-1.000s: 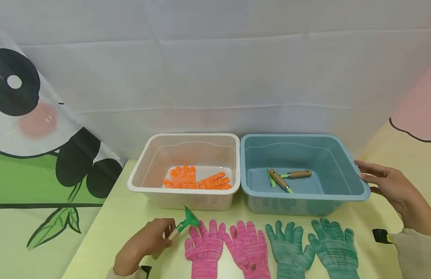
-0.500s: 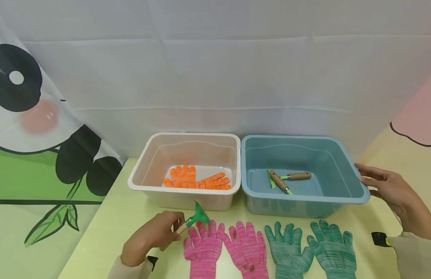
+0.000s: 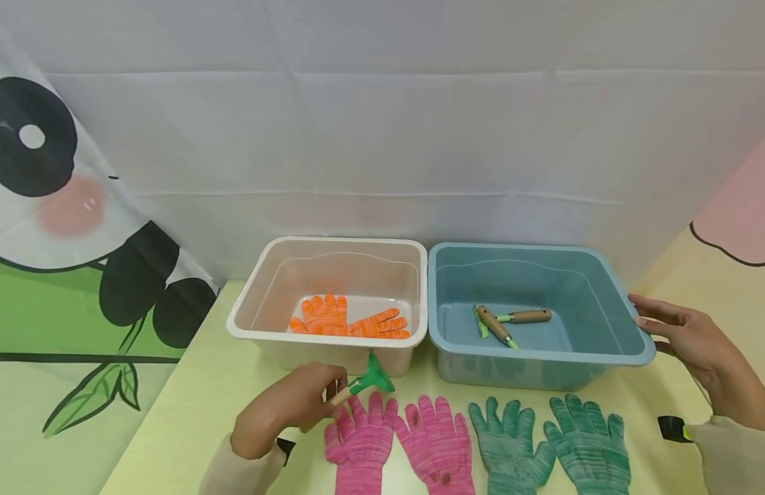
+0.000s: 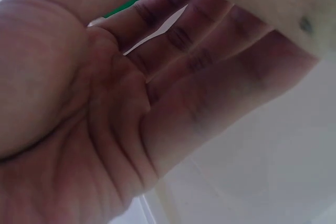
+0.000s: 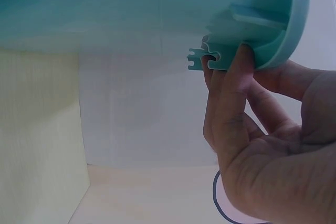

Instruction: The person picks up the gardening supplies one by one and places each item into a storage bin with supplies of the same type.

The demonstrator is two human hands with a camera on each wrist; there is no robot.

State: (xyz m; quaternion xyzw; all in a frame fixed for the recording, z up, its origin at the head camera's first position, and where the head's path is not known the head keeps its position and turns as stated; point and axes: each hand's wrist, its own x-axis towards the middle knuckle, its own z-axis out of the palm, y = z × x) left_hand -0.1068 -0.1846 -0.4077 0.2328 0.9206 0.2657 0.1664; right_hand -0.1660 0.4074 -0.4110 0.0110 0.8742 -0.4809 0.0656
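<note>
In the head view my left hand [image 3: 296,399] grips the wooden handle of a small garden tool [image 3: 374,375]. Its flared green head points up and right, over the fingertips of a pink glove [image 3: 362,440] and in front of the white tub [image 3: 327,338]. The left wrist view shows curled fingers [image 4: 194,40] around the pale handle [image 4: 273,3]. At the right end of the blue tub [image 3: 543,356], my right hand [image 3: 698,347] holds the rim. In the right wrist view, fingers [image 5: 233,103] curl up under that rim. Two wooden-handled tools [image 3: 494,324] lie inside the blue tub.
A pair of orange gloves [image 3: 323,315] lies in the white tub. Along the table's [image 3: 190,385] near side lie another pink glove [image 3: 438,440] and two green gloves [image 3: 509,440]. Behind both tubs hangs a pale cloth [image 3: 382,137].
My left hand has carried the garden tool rightward and slightly up, from beside the pink glove to over its fingertips. The right hand stays on the blue tub's rim.
</note>
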